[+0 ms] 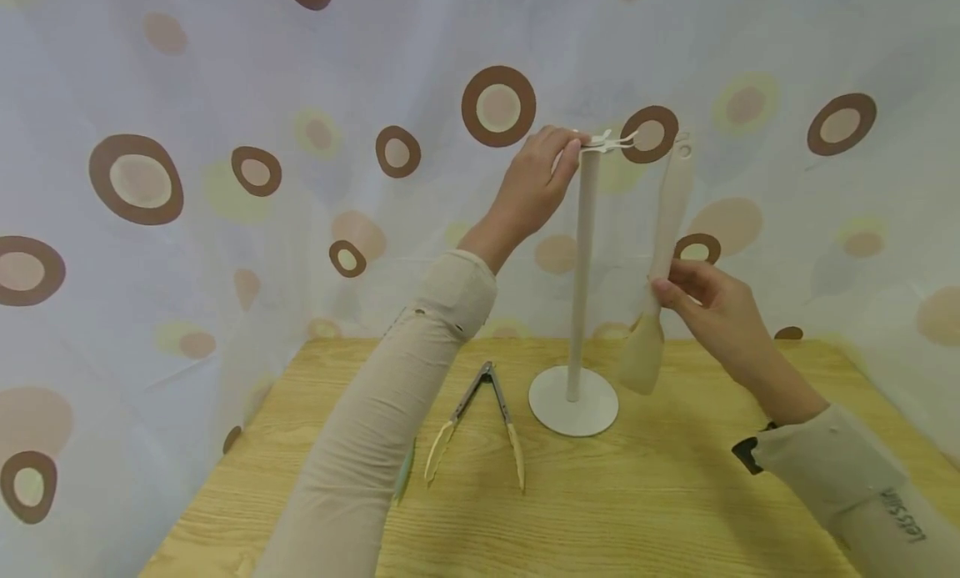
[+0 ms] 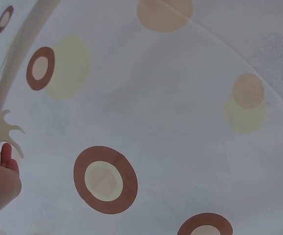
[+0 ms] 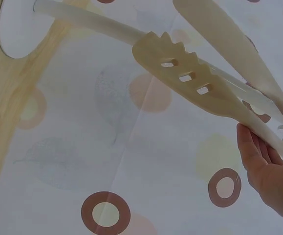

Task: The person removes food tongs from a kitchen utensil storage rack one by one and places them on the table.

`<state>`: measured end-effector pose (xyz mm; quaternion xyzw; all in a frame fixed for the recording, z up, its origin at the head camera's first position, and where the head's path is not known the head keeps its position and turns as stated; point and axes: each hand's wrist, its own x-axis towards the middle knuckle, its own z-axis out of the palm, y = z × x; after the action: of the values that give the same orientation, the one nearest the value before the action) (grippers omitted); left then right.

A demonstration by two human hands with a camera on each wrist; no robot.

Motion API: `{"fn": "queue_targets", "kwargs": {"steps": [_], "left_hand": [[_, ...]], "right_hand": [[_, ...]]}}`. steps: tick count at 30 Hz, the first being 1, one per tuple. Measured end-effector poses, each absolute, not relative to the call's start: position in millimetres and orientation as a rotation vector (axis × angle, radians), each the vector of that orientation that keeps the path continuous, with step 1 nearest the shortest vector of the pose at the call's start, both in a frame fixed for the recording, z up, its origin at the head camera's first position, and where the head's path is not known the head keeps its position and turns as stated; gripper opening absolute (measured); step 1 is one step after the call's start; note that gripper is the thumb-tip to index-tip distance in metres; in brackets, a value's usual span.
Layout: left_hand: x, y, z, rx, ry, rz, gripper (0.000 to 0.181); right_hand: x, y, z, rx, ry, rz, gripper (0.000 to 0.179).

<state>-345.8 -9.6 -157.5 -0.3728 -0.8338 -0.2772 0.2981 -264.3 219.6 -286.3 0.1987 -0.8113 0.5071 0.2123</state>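
My left hand (image 1: pixel 536 178) reaches up and grips the top of a white utensil stand (image 1: pixel 587 253). Its fingers are curled at the hooks (image 2: pixel 7 134) in the left wrist view. To the right of the pole, my right hand (image 1: pixel 705 307) holds cream kitchen utensils upright, heads down, pinched near the neck. In the right wrist view, the fingers are at the neck of a slotted, toothed pasta server (image 3: pixel 185 78). A smooth-bladed spatula (image 3: pixel 229 44) slants beside it, both converging toward the hand; the handle ends lie outside that view.
Metal tongs (image 1: pixel 487 394) with yellow tips lie spread on the wooden table (image 1: pixel 637 511), left of the stand's round base (image 1: pixel 551 415). A thin greenish item (image 1: pixel 404 474) is partly hidden by my left sleeve. A spotted curtain (image 1: pixel 420 52) hangs behind the table.
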Motion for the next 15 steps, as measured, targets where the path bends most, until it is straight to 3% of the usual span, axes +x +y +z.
{"fn": "queue_targets", "kwargs": {"steps": [15], "left_hand": [[-347, -10, -158, -0.976, -2.233, -0.734, 0.034]], "right_hand": [[-261, 237, -285, 0.33, -2.404, 1.179, 0.045]]}}
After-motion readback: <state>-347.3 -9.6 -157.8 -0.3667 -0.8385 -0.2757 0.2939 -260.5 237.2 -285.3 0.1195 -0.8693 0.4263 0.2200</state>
